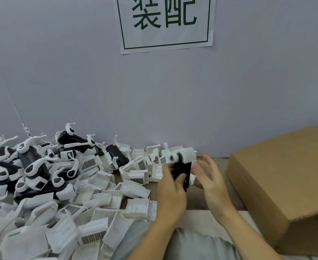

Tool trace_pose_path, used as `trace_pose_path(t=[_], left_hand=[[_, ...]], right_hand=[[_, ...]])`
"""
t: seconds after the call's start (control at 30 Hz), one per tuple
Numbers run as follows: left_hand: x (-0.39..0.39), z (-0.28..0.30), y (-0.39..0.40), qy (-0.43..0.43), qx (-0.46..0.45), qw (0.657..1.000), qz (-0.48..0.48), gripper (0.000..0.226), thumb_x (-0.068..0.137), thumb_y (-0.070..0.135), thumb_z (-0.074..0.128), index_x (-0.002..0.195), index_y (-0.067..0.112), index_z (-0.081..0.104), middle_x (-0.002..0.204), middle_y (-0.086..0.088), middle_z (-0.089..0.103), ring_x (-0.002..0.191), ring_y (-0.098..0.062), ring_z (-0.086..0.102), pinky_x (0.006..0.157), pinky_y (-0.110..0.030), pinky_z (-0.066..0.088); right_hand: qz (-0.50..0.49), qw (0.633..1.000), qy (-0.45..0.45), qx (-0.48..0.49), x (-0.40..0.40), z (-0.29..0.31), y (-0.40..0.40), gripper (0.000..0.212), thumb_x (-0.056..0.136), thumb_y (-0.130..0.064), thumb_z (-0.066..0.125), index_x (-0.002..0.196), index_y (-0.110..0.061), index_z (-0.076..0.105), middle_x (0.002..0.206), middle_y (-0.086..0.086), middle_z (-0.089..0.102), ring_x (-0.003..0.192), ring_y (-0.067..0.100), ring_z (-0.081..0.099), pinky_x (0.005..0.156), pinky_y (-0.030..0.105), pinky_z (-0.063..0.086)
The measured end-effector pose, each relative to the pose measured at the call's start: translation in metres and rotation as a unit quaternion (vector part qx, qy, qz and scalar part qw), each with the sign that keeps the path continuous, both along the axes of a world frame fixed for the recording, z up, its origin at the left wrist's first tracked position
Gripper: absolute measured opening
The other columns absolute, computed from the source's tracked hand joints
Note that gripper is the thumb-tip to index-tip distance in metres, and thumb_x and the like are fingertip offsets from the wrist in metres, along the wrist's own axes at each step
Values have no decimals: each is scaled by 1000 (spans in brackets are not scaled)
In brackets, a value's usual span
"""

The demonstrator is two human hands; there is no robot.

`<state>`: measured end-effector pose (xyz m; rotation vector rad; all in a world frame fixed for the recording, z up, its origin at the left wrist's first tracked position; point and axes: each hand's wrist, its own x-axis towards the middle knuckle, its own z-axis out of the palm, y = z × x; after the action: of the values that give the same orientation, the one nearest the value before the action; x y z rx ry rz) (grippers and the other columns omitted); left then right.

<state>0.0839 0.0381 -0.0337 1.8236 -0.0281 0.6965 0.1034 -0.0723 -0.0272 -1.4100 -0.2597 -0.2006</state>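
The part (pixel 182 167) in the left hand (pixel 170 188) looks plastic: black body, white cap, finish blurred. Left of it, the heaped shells (pixel 135 205) are matt white plastic. Right of the right hand (pixel 211 177), the box (pixel 278 184) is matt brown corrugated cardboard.

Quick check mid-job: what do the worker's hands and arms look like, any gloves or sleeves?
Left hand and right hand are bare: no gloves, rings or watch visible. Both forearms are uncovered down to the frame's edge, no sleeves showing. A grey garment shows beneath them.
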Motion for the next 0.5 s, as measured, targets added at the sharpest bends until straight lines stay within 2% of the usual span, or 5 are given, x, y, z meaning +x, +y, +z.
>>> trace_pose_path(t=[0.07, 0.17, 0.23, 0.37, 0.5], left_hand=[[2, 5, 5, 9, -140, 990, 34, 24, 104, 11, 50, 108, 33, 57, 101, 12, 66, 97, 10, 61, 79, -8, 45], [8, 7, 15, 78, -380, 922, -9, 30, 108, 27, 43, 124, 13, 63, 123, -14, 66, 116, -25, 63, 102, -38, 50], [8, 8, 19, 96, -502, 857, -67, 44, 103, 43, 48, 125, 9, 64, 111, -15, 70, 99, -30, 68, 87, -43, 55], [9, 11, 16, 113, -477, 866, -101, 34, 84, 34, 75, 106, 10, 64, 80, -10, 66, 70, -25, 64, 69, -40, 50], [7, 12, 16, 105, -519, 833, -158, 20, 85, 28, 68, 89, 8, 70, 74, -8, 70, 64, -21, 69, 66, -37, 56]], right_hand=[[-26, 999, 19, -3, 1, 0, -2, 61, 84, -49, 64, 140, -30, 49, 131, -11, 59, 119, 7, 59, 92, 29, 50], [-51, 997, 48, 13, 3, 1, -4, 33, 98, -27, 59, 132, -26, 57, 122, -8, 65, 109, 9, 64, 73, 24, 46], [-55, 997, 55, 3, 4, 1, -3, 27, 100, -23, 56, 126, -25, 61, 117, -6, 67, 104, 11, 65, 70, 25, 45], [-57, 996, 62, -16, 6, 1, -2, 21, 100, -21, 55, 117, -24, 66, 108, -2, 70, 96, 15, 66, 67, 27, 44], [-41, 992, 99, -74, 9, -3, -3, 22, 99, -12, 52, 106, -22, 70, 97, 0, 71, 77, 9, 64, 62, 21, 43]])
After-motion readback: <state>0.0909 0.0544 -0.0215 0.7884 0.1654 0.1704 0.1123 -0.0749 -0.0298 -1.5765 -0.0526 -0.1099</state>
